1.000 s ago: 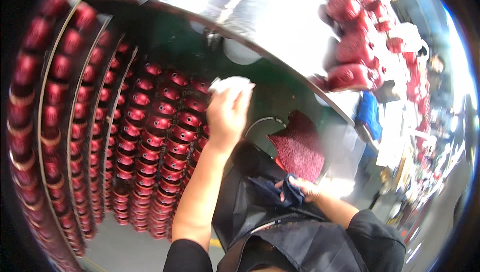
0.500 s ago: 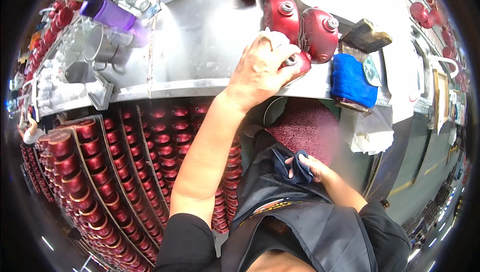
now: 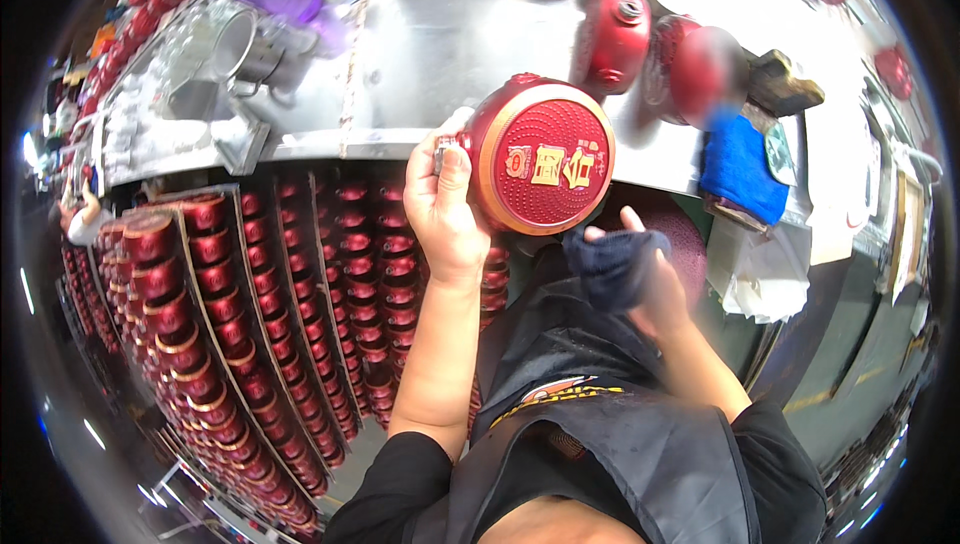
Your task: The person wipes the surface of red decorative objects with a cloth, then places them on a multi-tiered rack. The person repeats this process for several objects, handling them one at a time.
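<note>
- Left hand [image 3: 447, 209] is clamped round the rim of a round red flask [image 3: 540, 156], holding it up just in front of the steel worktop [image 3: 450, 54] edge.
- Right hand [image 3: 640, 279] is closed on a bunched dark cloth [image 3: 612, 262] just below the flask.
- I'd keep the thumb off the face and the grip on the rim, so the cloth gets the whole surface.
- Flask: glossy red, gold ring, dotted face, gold panel in the middle.

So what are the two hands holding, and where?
Left hand grips the round red bottle by its left edge; right hand clutches a dark cloth.
</note>
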Motion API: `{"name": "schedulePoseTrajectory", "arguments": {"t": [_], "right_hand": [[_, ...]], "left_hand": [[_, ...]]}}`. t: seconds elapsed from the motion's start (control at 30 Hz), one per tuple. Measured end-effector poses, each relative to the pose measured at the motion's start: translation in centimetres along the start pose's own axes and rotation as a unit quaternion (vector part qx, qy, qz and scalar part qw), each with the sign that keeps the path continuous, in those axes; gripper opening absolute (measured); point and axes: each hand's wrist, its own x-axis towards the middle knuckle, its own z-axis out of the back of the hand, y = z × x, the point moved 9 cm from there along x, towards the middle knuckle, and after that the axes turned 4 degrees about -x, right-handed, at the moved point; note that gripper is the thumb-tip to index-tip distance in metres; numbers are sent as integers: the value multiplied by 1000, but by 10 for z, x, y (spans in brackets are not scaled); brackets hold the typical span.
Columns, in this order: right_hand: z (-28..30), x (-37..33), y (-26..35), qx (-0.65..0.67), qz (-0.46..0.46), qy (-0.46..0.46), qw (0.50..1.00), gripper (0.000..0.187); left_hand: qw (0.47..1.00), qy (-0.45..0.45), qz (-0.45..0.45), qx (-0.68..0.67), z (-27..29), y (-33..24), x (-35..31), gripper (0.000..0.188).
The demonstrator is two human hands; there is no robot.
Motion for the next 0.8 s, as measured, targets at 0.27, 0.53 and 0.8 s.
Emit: {"name": "schedulePoseTrajectory", "arguments": {"t": [0.27,0.53,0.8], "right_hand": [[-79,54,-21,-171,72,29,982,85],[-125,79,-59,-232,37,62,970,62],[-147,88,-110,-277,-102,8,956,47]], "left_hand": [[990,-87,-92,69,53,-59,-56,31],[976,-128,-141,105,96,-108,-96,35],[953,-236,-167,87,146,-130,-127,29]]}}
